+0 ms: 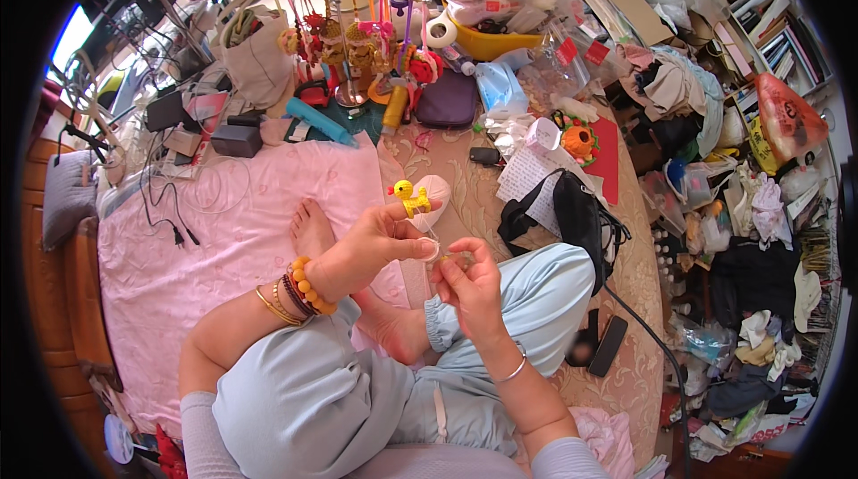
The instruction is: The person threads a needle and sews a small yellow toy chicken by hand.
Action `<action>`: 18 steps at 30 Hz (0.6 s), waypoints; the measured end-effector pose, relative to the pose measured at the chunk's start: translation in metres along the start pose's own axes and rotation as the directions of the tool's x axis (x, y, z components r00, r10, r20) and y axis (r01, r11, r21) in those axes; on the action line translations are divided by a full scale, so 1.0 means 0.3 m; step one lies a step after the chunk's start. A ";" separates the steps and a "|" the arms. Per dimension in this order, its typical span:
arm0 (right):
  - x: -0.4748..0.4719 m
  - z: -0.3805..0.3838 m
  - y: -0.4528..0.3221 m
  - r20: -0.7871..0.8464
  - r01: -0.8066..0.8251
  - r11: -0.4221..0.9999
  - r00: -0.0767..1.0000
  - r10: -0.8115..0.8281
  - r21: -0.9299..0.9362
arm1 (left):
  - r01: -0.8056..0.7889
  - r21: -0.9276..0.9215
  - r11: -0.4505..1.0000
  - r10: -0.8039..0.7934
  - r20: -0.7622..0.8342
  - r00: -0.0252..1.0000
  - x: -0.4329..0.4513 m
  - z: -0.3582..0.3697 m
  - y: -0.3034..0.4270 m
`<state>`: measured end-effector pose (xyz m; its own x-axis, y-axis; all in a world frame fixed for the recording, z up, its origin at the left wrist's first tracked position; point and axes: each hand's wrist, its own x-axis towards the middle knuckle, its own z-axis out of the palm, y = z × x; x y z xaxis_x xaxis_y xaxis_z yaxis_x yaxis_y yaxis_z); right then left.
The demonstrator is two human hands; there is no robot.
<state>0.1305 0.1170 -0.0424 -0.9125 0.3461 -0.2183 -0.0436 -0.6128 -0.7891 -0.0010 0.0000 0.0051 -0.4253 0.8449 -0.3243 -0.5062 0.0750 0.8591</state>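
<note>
My left hand (pixel 385 241) pinches a small round piece of white crochet (pixel 429 250) between thumb and fingers. A yellow crocheted duck (pixel 410 199) with a red beak sits on its index finger. Behind that finger lies a ball of white yarn (pixel 434 201), with a strand running down to the crochet piece. My right hand (pixel 469 281) is close beside the piece on its right, thumb and index finger pinched on a thin tool, likely a crochet hook, mostly hidden by the fingers.
Crocheted charms (pixel 362 43) hang from a rack at the back, near a purple case (pixel 447 98) and a yellow thread spool (pixel 394 109). A black bag (pixel 580 211) lies right of my knee, beside handwritten paper (pixel 529 177). A dark phone (pixel 608 345) rests lower right.
</note>
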 end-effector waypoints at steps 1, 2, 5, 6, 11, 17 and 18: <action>-0.001 -0.004 0.000 0.002 -0.002 1.000 1.000 0.002 0.000 | -0.001 -0.001 1.000 0.001 -0.003 1.000 -0.003 -0.002 0.000; -0.002 -0.013 -0.006 -0.004 0.162 0.924 0.985 -0.174 -0.345 | -0.002 -0.026 1.000 0.002 0.004 1.000 -0.006 -0.004 0.000; 0.007 -0.036 -0.053 0.130 0.336 0.538 0.914 -0.384 -0.773 | -0.004 -0.057 0.998 0.005 0.007 1.000 -0.008 -0.006 0.008; 0.017 -0.045 -0.067 0.312 0.463 0.281 0.838 -0.448 -0.841 | -0.006 -0.060 0.998 0.006 0.006 1.000 -0.008 -0.006 0.012; -0.008 -0.047 -0.122 0.280 0.352 0.488 0.935 -0.216 -0.799 | -0.016 -0.034 0.999 0.017 0.021 1.000 -0.007 -0.015 0.006; -0.004 -0.034 -0.092 0.168 -0.109 0.988 0.978 0.126 -0.108 | -0.049 0.108 0.993 0.043 0.056 0.998 -0.005 -0.002 -0.003; 0.001 -0.044 -0.082 0.154 -0.056 0.980 0.984 0.086 -0.190 | -0.059 0.109 0.992 0.053 0.059 0.997 -0.004 -0.001 -0.001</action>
<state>0.1368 0.1415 -0.0307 -0.9645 0.1784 -0.1946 0.0860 -0.4847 -0.8704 -0.0006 -0.0010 0.0052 -0.4067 0.8774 -0.2546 -0.3952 0.0823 0.9149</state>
